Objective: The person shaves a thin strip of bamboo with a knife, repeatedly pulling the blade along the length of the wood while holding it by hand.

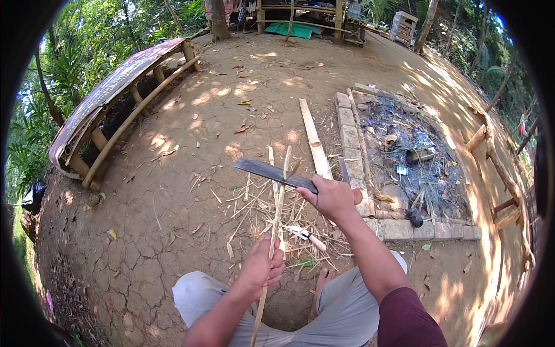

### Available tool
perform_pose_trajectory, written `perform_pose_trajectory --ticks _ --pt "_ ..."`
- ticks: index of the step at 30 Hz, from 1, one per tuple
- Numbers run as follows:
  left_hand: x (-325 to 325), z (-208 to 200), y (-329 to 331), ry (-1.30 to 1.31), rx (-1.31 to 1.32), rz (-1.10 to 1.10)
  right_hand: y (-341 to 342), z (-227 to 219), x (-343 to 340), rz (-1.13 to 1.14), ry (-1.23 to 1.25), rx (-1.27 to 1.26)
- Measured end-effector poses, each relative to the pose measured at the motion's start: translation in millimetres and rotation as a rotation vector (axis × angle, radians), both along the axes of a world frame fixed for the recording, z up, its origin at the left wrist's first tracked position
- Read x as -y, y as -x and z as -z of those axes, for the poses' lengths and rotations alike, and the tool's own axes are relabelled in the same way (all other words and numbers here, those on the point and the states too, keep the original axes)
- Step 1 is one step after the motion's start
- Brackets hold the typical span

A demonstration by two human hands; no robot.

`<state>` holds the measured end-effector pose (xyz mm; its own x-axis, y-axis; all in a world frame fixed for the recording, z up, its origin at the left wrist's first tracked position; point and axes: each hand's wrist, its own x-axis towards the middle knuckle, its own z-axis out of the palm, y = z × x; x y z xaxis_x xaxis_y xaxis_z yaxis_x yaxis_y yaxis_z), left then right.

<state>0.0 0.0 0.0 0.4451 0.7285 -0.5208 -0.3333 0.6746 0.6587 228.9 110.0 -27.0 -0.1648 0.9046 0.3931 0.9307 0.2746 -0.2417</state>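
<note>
My right hand (pixel 335 199) is closed round the handle of a machete (pixel 260 171), its broad dark blade pointing left. In my left hand (pixel 261 267) is a long, thin bamboo strip (pixel 279 209), tilted up and away from me. The blade crosses the strip near its upper end, and a small curled sliver (pixel 295 168) stands up beside the crossing. Whether the edge has bitten into the strip, I cannot tell. Below the machete, a small knife (pixel 309 236) with a pale handle lies among bamboo shavings (pixel 245 215) in front of my bare feet.
A split bamboo length (pixel 314 139) lies beyond my right hand. To the right, a brick-edged fire pit (pixel 350 136) holds ash and litter, with a small dark pot (pixel 414 218) at its near edge. A low bamboo bench (pixel 118 81) stands left; a branch rail (pixel 494 150) runs along the right.
</note>
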Motion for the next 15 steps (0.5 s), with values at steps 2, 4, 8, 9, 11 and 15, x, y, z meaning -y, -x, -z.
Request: perform_pose_trajectory --ticks 2,4,8,9,11,15 --pt "-4.4 -1.6 -6.1 0.013 0.018 -0.072 32.1 -8.8 15.5 0.023 0.022 -0.110" --pt "2.1 -0.9 -6.9 0.057 0.052 -0.084 35.5 -6.3 48.7 -0.179 0.031 -0.082" --pt "6.2 -9.7 -4.2 0.081 -0.031 -0.036 12.3 3.0 24.1 -0.036 -0.050 -0.057" --pt "4.7 -10.9 -4.9 0.089 -0.042 -0.023 6.3 -0.3 15.8 0.014 -0.016 -0.030" --pt "7.5 -4.7 -3.2 0.112 -0.005 0.001 -1.6 -6.4 6.4 0.118 0.052 0.023" --pt "7.2 -13.4 4.4 0.093 -0.007 -0.050 46.1 -15.9 51.1 -0.243 -0.002 -0.074"
